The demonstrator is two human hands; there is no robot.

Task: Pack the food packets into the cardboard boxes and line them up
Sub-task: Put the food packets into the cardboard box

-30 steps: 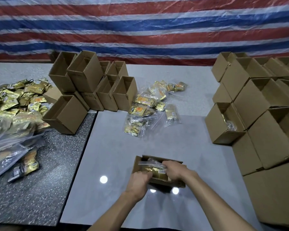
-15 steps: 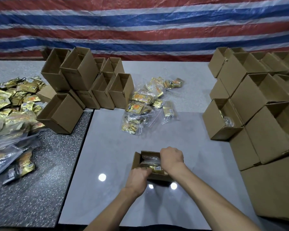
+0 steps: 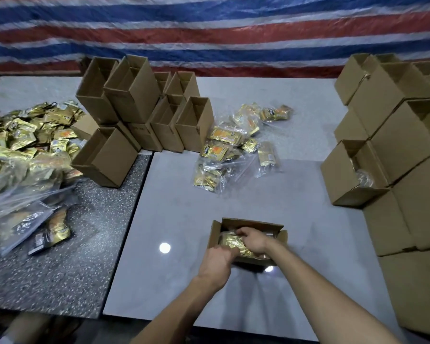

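Reaching inside the brown cardboard box point(image 3: 214, 233), the right hand point(image 3: 253, 240) grips the gold foil food packets point(image 3: 230, 242); the left hand point(image 3: 216, 263) curls at its near rim, grasp unclear.

Light falls from overhead: two round lamp reflections glare on the glossy grey tabletop point(image 3: 233, 194), one left of the open box point(image 3: 248, 223) and one half hidden at its near right corner. The middle is moderately bright, and the lower left corner is dim. Soft, pale shadows lie on the tabletop under the forearms point(image 3: 320, 294), with a darker one along the box's near side. The gold packets point(image 3: 23, 135) throw scattered glints, and their clear bags shine whitish. Motion blur smears the whole frame, worst on the striped tarp point(image 3: 209, 33) and the left heap. Wide-angle distortion bows the tabletop's edges and tilts the stacked boxes point(image 3: 407, 150) at the right outward.
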